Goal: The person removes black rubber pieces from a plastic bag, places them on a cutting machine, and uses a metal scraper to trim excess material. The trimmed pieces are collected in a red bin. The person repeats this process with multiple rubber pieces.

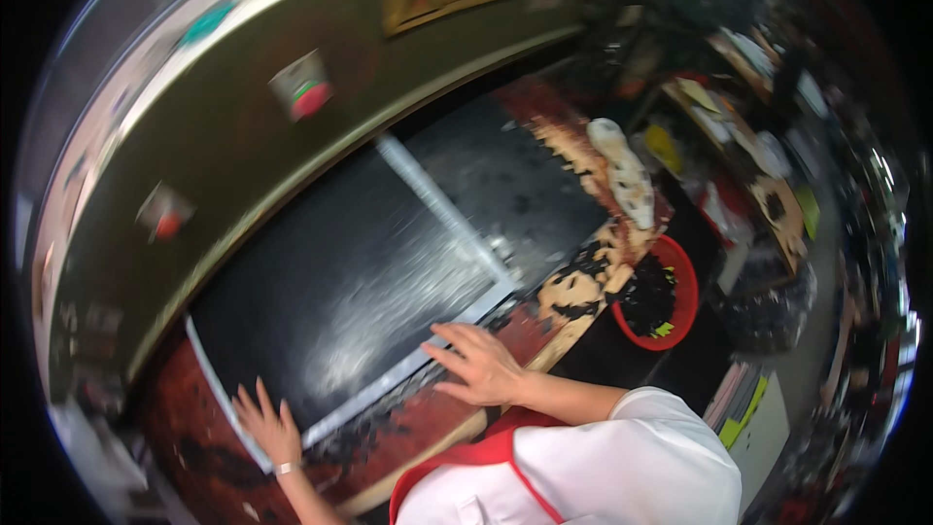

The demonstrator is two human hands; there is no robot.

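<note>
A large black sheet (340, 282) with a light grey border lies flat on the bed of a big dark-green press machine (243, 126). My left hand (267, 428) rests with spread fingers on the sheet's near left corner. My right hand (481, 365) lies flat, fingers apart, on the sheet's near edge further right. Neither hand grips anything. A second black sheet (505, 180) lies beyond a light strip to the right.
The worn red cutting board (428, 418) runs along the front. A white cloth bundle (622, 175) lies at its right end. A red basin (671, 297) of black scraps stands below. Cluttered benches fill the right background.
</note>
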